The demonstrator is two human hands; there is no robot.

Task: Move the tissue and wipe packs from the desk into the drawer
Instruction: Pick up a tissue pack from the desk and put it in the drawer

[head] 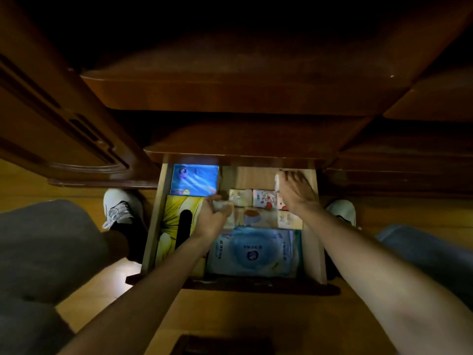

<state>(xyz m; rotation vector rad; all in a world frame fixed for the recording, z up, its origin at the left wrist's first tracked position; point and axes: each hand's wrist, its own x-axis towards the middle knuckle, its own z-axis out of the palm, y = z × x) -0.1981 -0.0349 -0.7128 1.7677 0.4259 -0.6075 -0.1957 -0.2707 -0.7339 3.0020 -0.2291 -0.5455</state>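
The wooden drawer (315,242) stands pulled out below the desk edge. Inside lie a blue pack (194,180) at the back left, a yellow pack (176,213) under it, a large pale-blue wipe pack (252,252) at the front, and several small printed tissue packs (265,198) in the middle. My left hand (213,219) holds a small pale pack (222,204) above the drawer's middle. My right hand (297,190) grips a small white pack (277,181) at the back right of the drawer.
The dark wooden desk top (230,96) overhangs the drawer's back. A carved cabinet door (64,129) stands at the left. My knees and white shoes (120,208) flank the drawer on the wooden floor. A dark slot (185,226) shows on the yellow pack.
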